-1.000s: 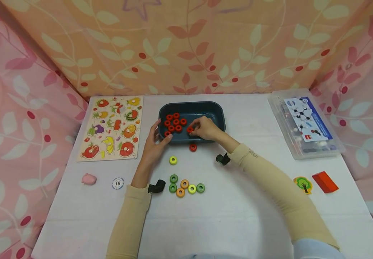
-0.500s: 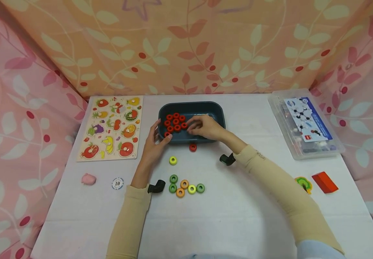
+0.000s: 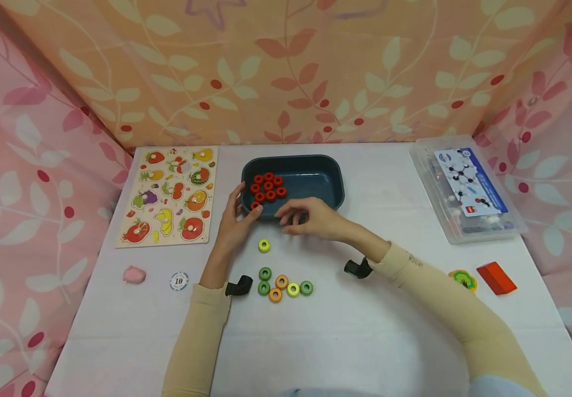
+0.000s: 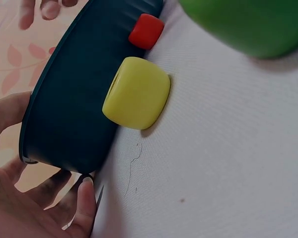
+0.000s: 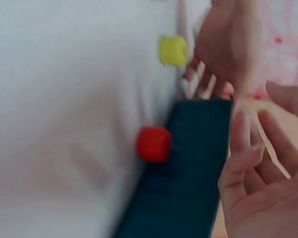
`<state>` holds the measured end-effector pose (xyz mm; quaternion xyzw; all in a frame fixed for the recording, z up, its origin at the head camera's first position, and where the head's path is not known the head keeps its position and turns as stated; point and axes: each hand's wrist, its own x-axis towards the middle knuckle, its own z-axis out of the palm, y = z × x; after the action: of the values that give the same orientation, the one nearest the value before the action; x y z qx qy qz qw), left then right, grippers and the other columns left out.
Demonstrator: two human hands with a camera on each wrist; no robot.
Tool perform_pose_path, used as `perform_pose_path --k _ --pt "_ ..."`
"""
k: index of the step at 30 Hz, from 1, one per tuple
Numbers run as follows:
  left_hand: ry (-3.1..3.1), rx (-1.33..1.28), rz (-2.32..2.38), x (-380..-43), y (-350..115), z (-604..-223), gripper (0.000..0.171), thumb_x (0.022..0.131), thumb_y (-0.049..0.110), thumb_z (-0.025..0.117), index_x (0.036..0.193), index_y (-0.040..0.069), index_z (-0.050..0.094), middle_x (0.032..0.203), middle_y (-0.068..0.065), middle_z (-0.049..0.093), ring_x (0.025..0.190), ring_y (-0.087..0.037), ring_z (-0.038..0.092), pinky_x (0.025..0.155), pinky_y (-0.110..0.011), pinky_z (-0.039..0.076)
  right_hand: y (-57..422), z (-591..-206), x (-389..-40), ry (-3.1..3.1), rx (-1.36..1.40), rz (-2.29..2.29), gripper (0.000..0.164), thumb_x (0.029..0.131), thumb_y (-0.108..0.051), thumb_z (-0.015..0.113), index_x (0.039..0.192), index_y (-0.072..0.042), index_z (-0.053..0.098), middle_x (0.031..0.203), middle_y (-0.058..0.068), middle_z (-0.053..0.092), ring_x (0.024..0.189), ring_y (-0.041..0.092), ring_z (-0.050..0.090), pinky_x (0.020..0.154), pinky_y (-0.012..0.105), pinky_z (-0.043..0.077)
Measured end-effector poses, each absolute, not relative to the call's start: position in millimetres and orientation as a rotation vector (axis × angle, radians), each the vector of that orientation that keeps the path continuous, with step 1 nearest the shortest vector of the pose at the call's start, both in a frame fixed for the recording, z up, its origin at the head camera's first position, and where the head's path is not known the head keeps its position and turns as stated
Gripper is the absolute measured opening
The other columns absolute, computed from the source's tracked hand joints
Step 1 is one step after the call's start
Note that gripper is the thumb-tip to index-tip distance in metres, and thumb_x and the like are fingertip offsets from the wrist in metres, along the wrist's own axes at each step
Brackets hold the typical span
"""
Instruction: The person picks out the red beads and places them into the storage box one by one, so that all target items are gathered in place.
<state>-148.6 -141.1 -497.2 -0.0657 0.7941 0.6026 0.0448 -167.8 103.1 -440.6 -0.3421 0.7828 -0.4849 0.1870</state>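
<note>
My left hand (image 3: 235,227) grips the left end of a dark blue-green tray (image 3: 313,182), with the thumb at the near rim and fingers along the side. Several red ring beads (image 3: 268,188) lie in the tray's left part. My right hand (image 3: 318,219) hovers over the near rim, fingers loosely bent and holding nothing. Beneath it, hidden in the head view, one red ring bead (image 5: 154,144) stays on the cloth against the tray's outer wall. A yellow ring bead (image 4: 137,94) sits in front of the tray, nearer the left hand.
Green ring beads (image 3: 264,273), orange ring beads (image 3: 275,295) and another yellow one (image 3: 293,290) lie closer to me. A fruit puzzle board (image 3: 167,196), pink pig figure (image 3: 134,274) and number disc (image 3: 179,281) are left. Right are a plastic case (image 3: 467,187), red block (image 3: 496,278) and tree piece (image 3: 463,280).
My right hand has released a red ring bead among the others in the tray, then drawn back toward me over the near rim. The left hand has stayed on the tray.
</note>
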Motion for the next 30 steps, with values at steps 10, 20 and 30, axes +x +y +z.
perform_pose_path --k 10,20,30 --pt "2.436 -0.211 1.828 -149 -141 -497 0.076 0.091 0.043 0.072 0.154 0.043 0.029 0.162 -0.003 0.031 0.145 -0.03 0.036 0.119 -0.052 0.026 117 -464 -146 2.184 -0.976 -1.119 0.059 0.086 -0.014 0.079 0.141 -0.008 0.057 0.144 0.012 0.054 0.095 0.026 0.064 0.088 0.041 0.054" --pt "2.446 -0.198 1.822 -150 -141 -496 0.075 0.092 0.041 0.071 0.155 0.043 0.029 0.163 0.0 0.03 0.146 -0.03 0.035 0.12 -0.051 0.026 128 -480 -144 2.244 -0.887 -1.168 0.045 0.094 0.003 0.061 0.138 -0.007 0.059 0.137 0.01 0.055 0.098 0.021 0.057 0.087 0.032 0.05" --pt "2.44 -0.193 1.828 -149 -141 -497 0.077 0.092 0.041 0.072 0.156 0.041 0.028 0.164 -0.004 0.027 0.146 -0.032 0.034 0.119 -0.053 0.025 130 -487 -141 2.039 -0.67 -1.305 0.042 0.09 0.016 0.05 0.126 0.001 0.062 0.11 0.018 0.056 0.068 0.03 0.065 0.064 0.034 0.057"
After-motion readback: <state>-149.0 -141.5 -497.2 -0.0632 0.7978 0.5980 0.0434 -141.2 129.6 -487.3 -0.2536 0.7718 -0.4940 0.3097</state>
